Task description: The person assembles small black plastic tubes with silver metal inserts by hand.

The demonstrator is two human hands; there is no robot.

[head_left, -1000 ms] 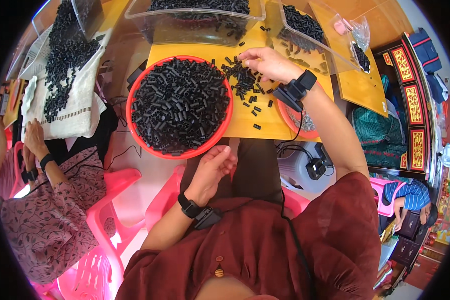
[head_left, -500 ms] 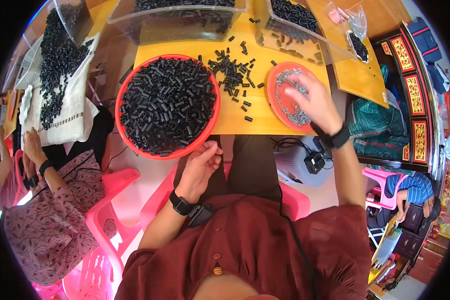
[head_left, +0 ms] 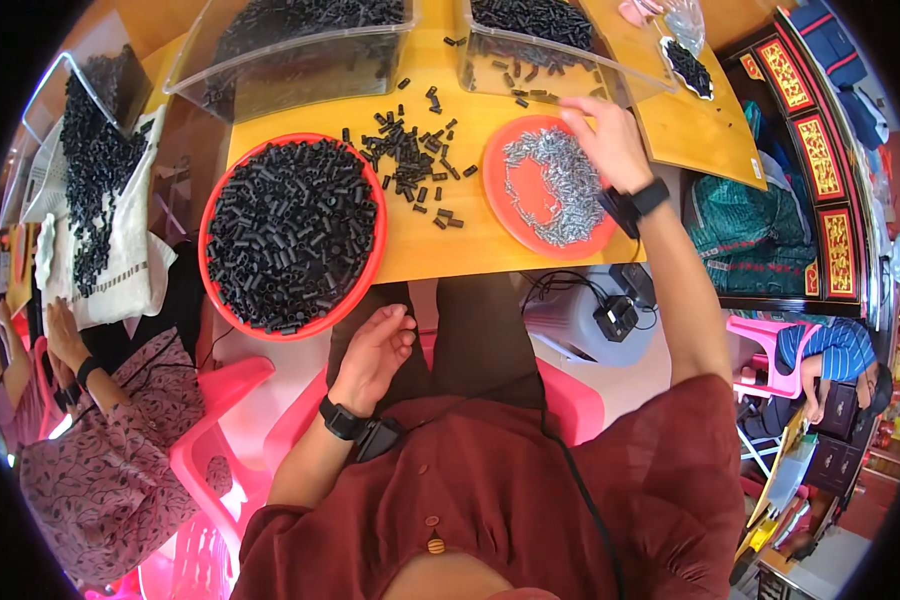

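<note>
My right hand [head_left: 613,143] is over the far right rim of a round orange-red plate [head_left: 537,207], its fingers stretched out and slightly apart. Small silvery metal pieces, like screws or pins [head_left: 573,180], lie spread on that plate. My left hand [head_left: 372,352] hovers above my lap, just below the table edge, with its fingers curled in; whatever they hold, if anything, is too small to make out. Left of the plate, short black plastic tubes [head_left: 402,160] are scattered on the table. A big red basin [head_left: 378,240] heaped with black tubes [head_left: 288,230] overhangs the table's front edge.
Clear plastic bins [head_left: 300,85] [head_left: 560,75] of black tubes stand at the back of the yellow table [head_left: 450,255]. On the left, a co-worker's hands [head_left: 65,335] rest beside a white cloth [head_left: 120,260] with more tubes. Cables [head_left: 560,285] hang below the table at right.
My right hand has moved from over the middle of the plate to its far rim, uncovering the metal pieces. My left hand stays low and curled. The view has shifted somewhat.
</note>
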